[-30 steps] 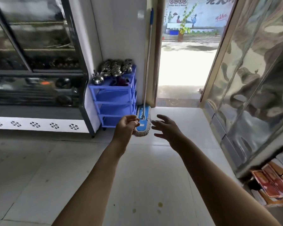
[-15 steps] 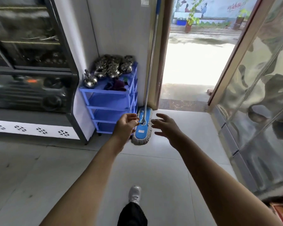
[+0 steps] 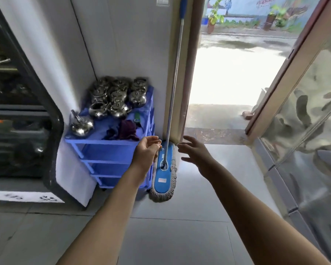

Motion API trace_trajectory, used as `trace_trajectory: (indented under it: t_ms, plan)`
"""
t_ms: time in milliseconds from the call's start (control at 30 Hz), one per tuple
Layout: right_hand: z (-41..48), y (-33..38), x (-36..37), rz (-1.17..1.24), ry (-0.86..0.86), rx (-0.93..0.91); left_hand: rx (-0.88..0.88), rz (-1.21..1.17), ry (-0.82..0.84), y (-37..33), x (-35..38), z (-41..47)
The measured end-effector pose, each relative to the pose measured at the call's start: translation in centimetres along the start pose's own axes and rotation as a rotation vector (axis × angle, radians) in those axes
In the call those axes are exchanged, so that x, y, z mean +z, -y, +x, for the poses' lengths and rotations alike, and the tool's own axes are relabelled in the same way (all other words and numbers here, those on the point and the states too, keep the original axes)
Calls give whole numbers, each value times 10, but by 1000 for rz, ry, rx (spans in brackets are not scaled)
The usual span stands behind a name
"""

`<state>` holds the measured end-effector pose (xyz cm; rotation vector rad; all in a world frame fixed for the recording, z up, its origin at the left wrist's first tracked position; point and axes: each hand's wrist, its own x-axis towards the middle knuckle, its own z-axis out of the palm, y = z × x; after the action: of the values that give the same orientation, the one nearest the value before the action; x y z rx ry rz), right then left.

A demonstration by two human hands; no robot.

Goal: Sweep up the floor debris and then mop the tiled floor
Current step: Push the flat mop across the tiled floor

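Arms stretch forward side by side, bare past the elbow. The left hand (image 3: 146,150) has its fingers (image 3: 154,139) loosely curled around nothing. The right hand (image 3: 196,153) has its fingers (image 3: 189,139) spread and relaxed, also empty. Between the two hands in view stands the flat dust mop. Its blue rectangular mop head (image 3: 163,181), fringed with grey cotton, lies flat on the pale tiled floor (image 3: 180,236), and its long silver mop handle (image 3: 175,83), blue towards the top, leans against the white wall by the door frame. Neither hand grips the handle. Just left of the mop head is a blue plastic shelf rack (image 3: 107,150), whose top carries a cluster of shiny metal teapots (image 3: 117,96) and a crumpled dark purple cloth (image 3: 126,131). An open doorway (image 3: 233,83) shows bright pavement.
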<state>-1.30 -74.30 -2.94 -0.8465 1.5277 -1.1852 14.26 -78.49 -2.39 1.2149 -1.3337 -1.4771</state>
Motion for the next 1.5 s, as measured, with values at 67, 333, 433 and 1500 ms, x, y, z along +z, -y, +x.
trace_trajectory:
  t_ms: [67, 333, 433, 1500]
  plan:
    - [25, 9, -11, 22, -30, 0, 11, 0, 19, -9, 8, 28]
    - [144, 41, -70, 30, -9, -24, 31, -71, 24, -24, 63, 150]
    - [195, 50, -97, 15, 9, -46, 28, -94, 4, -23, 95, 199]
    - [706, 193, -136, -396, 280, -124, -89, -39, -482, -45, 211, 648]
